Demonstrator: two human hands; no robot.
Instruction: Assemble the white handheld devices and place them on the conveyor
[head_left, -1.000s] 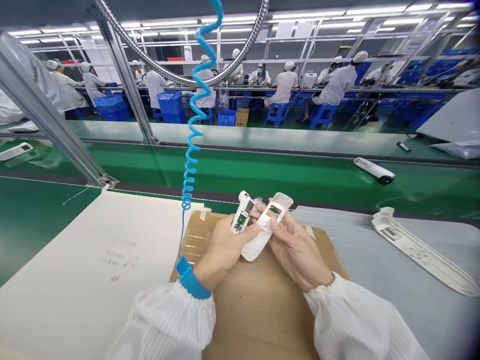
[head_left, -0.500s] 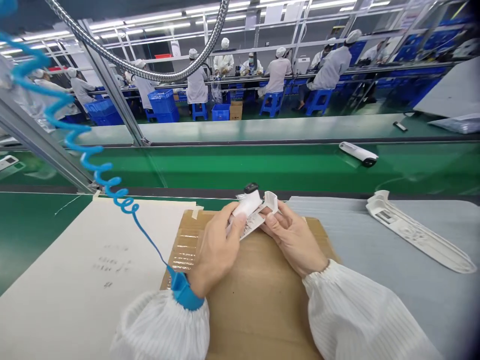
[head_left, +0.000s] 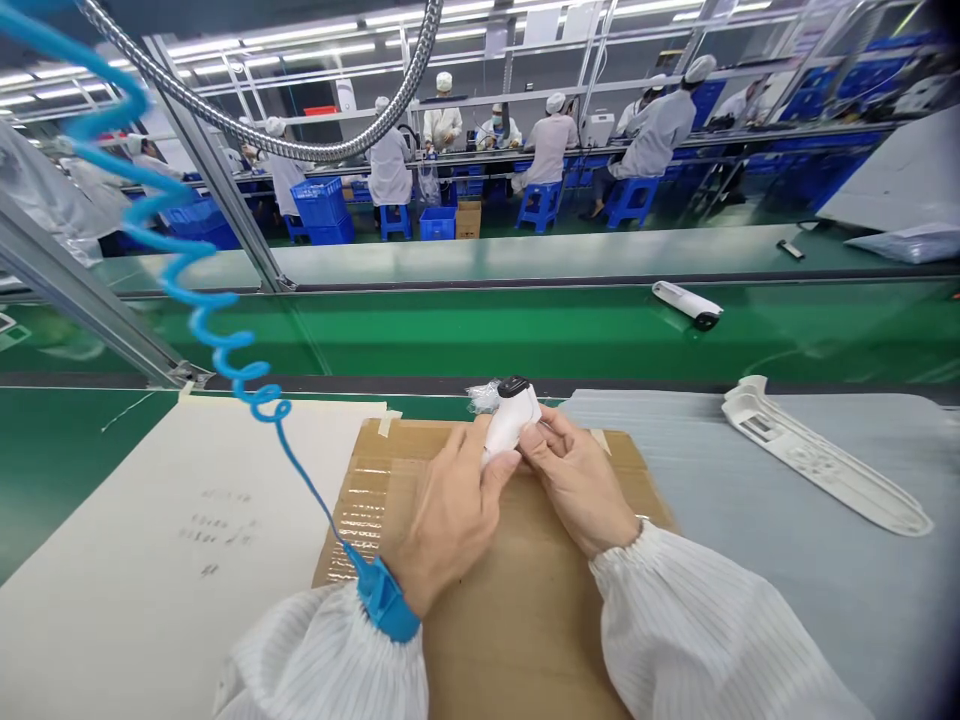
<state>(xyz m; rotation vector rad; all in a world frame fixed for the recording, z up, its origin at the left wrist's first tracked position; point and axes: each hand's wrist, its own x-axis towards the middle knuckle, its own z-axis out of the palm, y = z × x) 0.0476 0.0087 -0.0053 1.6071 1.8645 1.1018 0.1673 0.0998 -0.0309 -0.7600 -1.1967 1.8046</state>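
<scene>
Both hands hold one white plastic device with a black end cap (head_left: pixel 513 412) above the cardboard sheet (head_left: pixel 525 600). My left hand (head_left: pixel 450 500) is closed round its lower body, thumb on the near face. With thumb and fingers my right hand (head_left: pixel 577 475) pinches its right side near the capped end. The lower part of the device is hidden behind my fingers. A crumpled clear plastic scrap (head_left: pixel 484 396) lies just behind it. A blue strap (head_left: pixel 386 600) with a coiled cord (head_left: pixel 217 300) is round my left wrist.
A white shell half (head_left: pixel 825 455) lies on the grey foam mat (head_left: pixel 750 580) at right. Another white device (head_left: pixel 688 303) rests on the green conveyor belt (head_left: pixel 450 335). White paper (head_left: pixel 135 520) covers the left side. Co-workers sit beyond, near blue crates (head_left: pixel 322 205).
The separate white shell piece in my right hand and the body in my left have come together into one closed device. It stands more upright. The belt device has shifted left.
</scene>
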